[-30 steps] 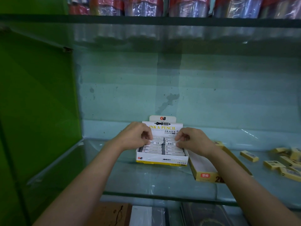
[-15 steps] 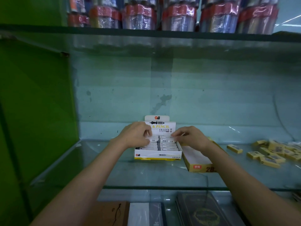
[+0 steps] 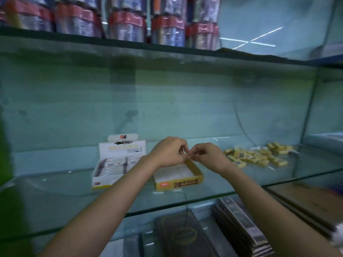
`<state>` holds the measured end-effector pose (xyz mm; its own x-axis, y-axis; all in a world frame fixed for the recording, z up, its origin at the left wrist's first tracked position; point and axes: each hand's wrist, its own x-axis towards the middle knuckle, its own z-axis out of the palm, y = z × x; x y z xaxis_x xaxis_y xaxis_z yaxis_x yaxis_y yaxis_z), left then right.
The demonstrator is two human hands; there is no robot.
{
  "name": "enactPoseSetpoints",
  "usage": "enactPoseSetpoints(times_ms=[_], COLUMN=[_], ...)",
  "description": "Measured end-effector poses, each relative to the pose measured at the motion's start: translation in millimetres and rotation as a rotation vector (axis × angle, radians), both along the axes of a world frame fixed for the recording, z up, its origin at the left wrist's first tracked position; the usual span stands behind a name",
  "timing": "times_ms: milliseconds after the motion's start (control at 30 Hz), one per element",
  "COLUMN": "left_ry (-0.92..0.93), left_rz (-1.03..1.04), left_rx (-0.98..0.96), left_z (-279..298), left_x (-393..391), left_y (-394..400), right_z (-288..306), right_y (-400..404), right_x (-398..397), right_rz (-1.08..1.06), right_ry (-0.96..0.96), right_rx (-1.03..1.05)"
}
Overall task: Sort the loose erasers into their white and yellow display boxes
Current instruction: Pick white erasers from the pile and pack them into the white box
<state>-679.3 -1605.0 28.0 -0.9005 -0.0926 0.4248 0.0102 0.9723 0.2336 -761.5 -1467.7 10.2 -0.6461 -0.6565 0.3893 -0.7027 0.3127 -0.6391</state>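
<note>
Two bare hands meet over the far end of a yellow display box (image 3: pixel 193 168) on a glass shelf (image 3: pixel 55 193), and from our place behind the head camera we see the left hand (image 3: pixel 168 154) and right hand (image 3: pixel 207 157) with fingers curled and fingertips drawn together where they touch above the box's far rim. Both seem to pinch at that rim or at some small thing there; motion blur keeps us from telling which. We see only a pale, bare floor inside the yellow box.

Just left of it, and close beside it, stands the white display box (image 3: pixel 115 167), its printed back flap raised upright and its tray filled with rows of white erasers (image 3: pixel 116 165). Well to the right, toward the far side of the shelf, a loose heap of yellow erasers (image 3: pixel 258 155) lies scattered on the glass, apart from both boxes.

Above, we make out a row of shrink-wrapped bundles (image 3: pixel 128 25) with red bands lining an upper glass shelf. Below the near edge of the main shelf, dark flat packages (image 3: pixel 182 236) and a stack of black-edged booklets (image 3: pixel 239 225) show through from the level beneath. Green colour fills the far left edge of the view. Both forearms reach in from the near side, bare to the frame's edge.
</note>
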Motion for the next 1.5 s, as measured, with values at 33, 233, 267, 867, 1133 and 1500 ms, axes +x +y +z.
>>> enactPoseSetpoints(times_ms=[33,233,267,867,1133,1500], left_ry=[0.001,0.004,0.003,-0.169,-0.207,-0.101], left_rz=[-0.020,-0.104,-0.113,-0.113,-0.098,-0.076], left_rx=[0.007,0.042,0.056,0.075,-0.037,0.116], left_z=[-0.6,-2.1,-2.7,-17.2,-32.3,-23.1], left_x=[-13.3,-91.4,-103.7,-284.9,-326.3,-315.9], left_y=[14.0,88.7,98.4,223.9,243.5,235.3], right_z=[0.4,-0.9,-1.3,-39.3,-45.0,-36.5], right_y=[16.3,90.8,100.6,216.7,218.9,220.2], right_x=[-10.0,-66.8,-76.4,-270.0,-304.7,-288.0], right_rz=[-0.028,-0.158,-0.177,-0.677,-0.665,-0.713], right_ry=[-0.007,-0.053,-0.047,0.060,0.050,-0.113], right_rx=[-0.004,-0.048,-0.042,0.154,0.303,-0.075])
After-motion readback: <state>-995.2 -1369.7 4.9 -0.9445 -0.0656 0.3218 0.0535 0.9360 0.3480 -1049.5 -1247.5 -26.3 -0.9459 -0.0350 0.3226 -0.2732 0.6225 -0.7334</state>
